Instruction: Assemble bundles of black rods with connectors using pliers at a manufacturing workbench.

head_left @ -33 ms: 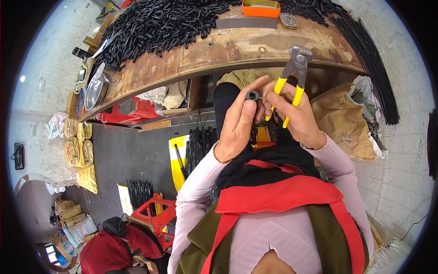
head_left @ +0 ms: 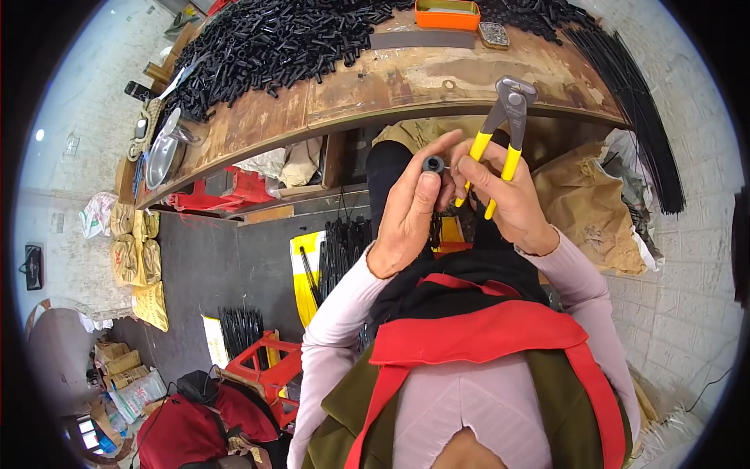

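Note:
My left hand [head_left: 406, 207] is closed on a short black tube [head_left: 433, 164], pinched at its fingertips with the round hollow end facing up. In my right hand [head_left: 512, 207] is a pair of end-cutting pincers [head_left: 513, 117] with grey jaws and yellow handles. The jaws point away from me, toward the bench. Right thumb and forefinger reach close to the tube's right side; whether they pinch something small there I cannot make out. Both hands are above my lap, just short of the wooden workbench [head_left: 367, 92].
A large heap of black tubes [head_left: 273, 47] covers the bench's far left. Behind are an orange tray [head_left: 447, 16], a small box of metal bits [head_left: 494, 35] and a grey strip [head_left: 422, 40]. Long black rods [head_left: 637, 117] hang off the right end. A metal bowl [head_left: 162, 160] sits left.

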`<move>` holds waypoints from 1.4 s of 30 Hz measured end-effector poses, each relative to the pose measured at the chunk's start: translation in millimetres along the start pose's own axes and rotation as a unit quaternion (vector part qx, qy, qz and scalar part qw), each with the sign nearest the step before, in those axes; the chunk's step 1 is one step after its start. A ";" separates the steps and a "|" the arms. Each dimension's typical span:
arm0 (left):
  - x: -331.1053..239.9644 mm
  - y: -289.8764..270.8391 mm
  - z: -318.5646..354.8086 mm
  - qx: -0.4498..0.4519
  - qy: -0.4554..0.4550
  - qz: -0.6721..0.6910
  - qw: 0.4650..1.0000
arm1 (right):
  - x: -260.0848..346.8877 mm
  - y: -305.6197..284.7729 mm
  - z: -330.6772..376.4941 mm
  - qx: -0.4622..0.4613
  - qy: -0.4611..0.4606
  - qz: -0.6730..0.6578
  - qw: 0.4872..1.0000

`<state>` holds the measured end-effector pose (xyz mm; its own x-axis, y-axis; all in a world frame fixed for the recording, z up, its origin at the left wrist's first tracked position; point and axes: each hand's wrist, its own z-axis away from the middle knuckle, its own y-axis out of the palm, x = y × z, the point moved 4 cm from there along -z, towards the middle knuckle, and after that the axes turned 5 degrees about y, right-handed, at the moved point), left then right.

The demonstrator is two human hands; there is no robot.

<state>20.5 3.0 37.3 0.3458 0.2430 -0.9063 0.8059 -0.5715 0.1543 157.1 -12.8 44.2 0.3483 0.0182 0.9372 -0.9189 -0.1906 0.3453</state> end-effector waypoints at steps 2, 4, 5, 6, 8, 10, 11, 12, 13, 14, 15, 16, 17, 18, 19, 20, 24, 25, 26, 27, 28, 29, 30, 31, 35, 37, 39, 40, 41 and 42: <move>0.2 4.0 1.2 0.001 0.004 -0.006 1.000 | -2.8 -3.0 1.4 -0.006 0.003 -0.049 0.999; -0.2 6.8 1.3 0.002 0.008 -0.011 1.000 | -5.0 -7.5 2.1 -0.006 0.010 -0.056 0.998; -0.2 7.6 1.0 -0.004 0.005 -0.008 1.000 | -5.7 -9.4 1.9 -0.005 0.018 -0.062 0.998; -0.1 8.0 0.5 -0.009 0.002 -0.005 1.000 | -4.7 -10.6 0.9 -0.006 0.017 -0.063 0.998; 0.0 7.7 -1.0 -0.016 0.008 -0.018 1.000 | -1.3 -14.9 -2.6 -0.040 0.015 -0.054 0.998; 1.3 5.2 -1.7 -0.022 0.012 -0.030 0.999 | 10.7 -19.1 -1.9 -0.034 0.014 0.014 0.999; 3.9 2.9 -1.1 -0.019 0.007 -0.026 0.999 | 14.3 -21.4 -1.5 -0.028 0.013 0.083 0.996; 5.7 1.3 -1.0 -0.016 0.001 -0.021 1.000 | 12.4 -24.2 -2.4 -0.025 -0.006 0.090 0.996; 6.5 0.0 -0.5 -0.016 0.000 -0.022 1.000 | 13.8 -23.3 -1.5 -0.025 -0.005 0.089 0.996; 7.4 -0.2 0.0 -0.010 -0.001 -0.015 1.000 | 18.9 -20.9 0.2 -0.024 -0.011 0.107 0.994; 8.1 -0.5 0.6 -0.004 -0.001 -0.008 1.000 | 23.2 -18.1 1.7 -0.023 -0.017 0.125 0.992; 9.1 -0.5 0.3 -0.006 -0.002 -0.008 1.000 | 26.8 -16.1 2.7 -0.022 -0.016 0.125 0.992; 10.0 0.3 0.1 0.000 -0.005 0.004 1.000 | 29.4 -12.9 3.5 -0.008 -0.011 0.107 0.994; 10.6 0.7 0.2 0.006 -0.009 0.016 1.000 | 29.7 -10.7 3.4 0.006 -0.005 0.088 0.996; 10.0 1.5 -0.3 0.006 -0.010 0.017 1.000 | 28.1 -13.6 3.5 0.006 -0.004 0.088 0.996; 8.8 2.7 -0.9 0.010 -0.010 0.016 1.000 | 29.3 -17.5 4.4 -0.001 -0.056 0.192 0.980; 8.1 2.8 -1.4 0.021 -0.019 0.027 0.999 | 30.3 -19.0 7.8 -0.019 -0.101 0.334 0.937; 8.4 2.1 -1.6 0.021 -0.020 0.028 0.999 | 29.2 -20.2 7.8 -0.023 -0.093 0.338 0.936; 8.8 1.8 -1.9 0.027 -0.022 0.025 0.999 | 27.3 -20.9 7.0 -0.024 -0.092 0.338 0.936; 9.2 1.9 -2.2 0.032 -0.025 0.023 0.999 | 26.3 -20.9 6.3 -0.021 -0.119 0.329 0.937; 9.4 1.8 -2.6 0.032 -0.025 0.023 0.999 | 26.4 -20.3 5.8 -0.017 -0.146 0.319 0.936; 9.1 2.2 -3.3 0.034 -0.021 0.023 0.999 | 26.2 -20.3 5.7 -0.017 -0.146 0.319 0.936; 8.9 2.5 -3.8 0.036 -0.018 0.023 0.999 | 25.6 -20.1 5.8 -0.011 -0.140 0.318 0.938; 9.8 2.3 -4.0 0.036 -0.018 0.023 0.999 | 25.3 -20.3 5.8 -0.006 -0.134 0.318 0.939; 10.4 3.6 -5.4 0.036 -0.027 0.007 0.999 | 22.0 -25.5 6.1 -0.008 -0.171 0.314 0.934; 10.7 3.9 -5.9 0.033 -0.032 0.008 0.999 | 24.4 -22.9 6.5 0.001 -0.186 0.312 0.932; 11.1 2.6 -5.2 0.032 -0.017 0.008 0.999 | 26.4 -20.0 6.1 0.001 -0.194 0.323 0.927; 9.6 2.9 -6.3 0.032 -0.018 0.007 0.999 | 27.0 -20.1 5.9 -0.002 -0.200 0.331 0.922; 6.1 3.6 -7.9 0.035 -0.016 0.003 0.999 | 29.1 -20.4 4.7 -0.002 -0.200 0.331 0.922; 4.2 3.5 -8.9 0.039 -0.015 0.000 0.999 | 33.2 -18.4 3.5 0.014 -0.221 0.363 0.905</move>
<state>29.0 9.0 37.5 0.3301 0.2211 -0.9177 0.7664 -0.6303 0.1238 186.2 -12.2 68.8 -0.2997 -0.5154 0.8028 -0.9325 -0.0193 -0.3606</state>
